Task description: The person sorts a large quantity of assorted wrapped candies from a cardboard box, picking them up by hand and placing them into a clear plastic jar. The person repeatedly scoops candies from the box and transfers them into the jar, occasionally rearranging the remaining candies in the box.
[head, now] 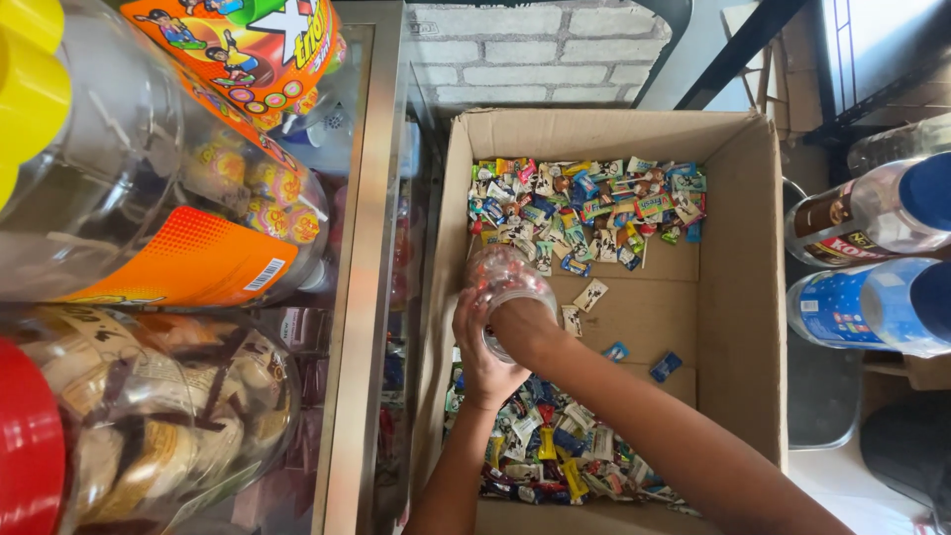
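Inside the cardboard box (pixel 738 297), between two heaps of wrapped candies (pixel 584 213), a clear plastic jar (pixel 505 282) lying tilted with its mouth toward the wearer. Left hand (pixel 480 347) wrapped around the jar's side near the mouth, fingers closed on it; right hand (pixel 523 325) pushed into the opening, so impossible to tell whether open or closed. Beside the box, on the left, big jars of sweets (pixel 149 198) on a glass counter; on the right, bottles with blue caps (pixel 877 302).

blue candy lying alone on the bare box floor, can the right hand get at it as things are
Probably not at once. The way to the blue candy is open, with nothing over it, but the right hand is inside the mouth of the clear jar that the left hand holds.
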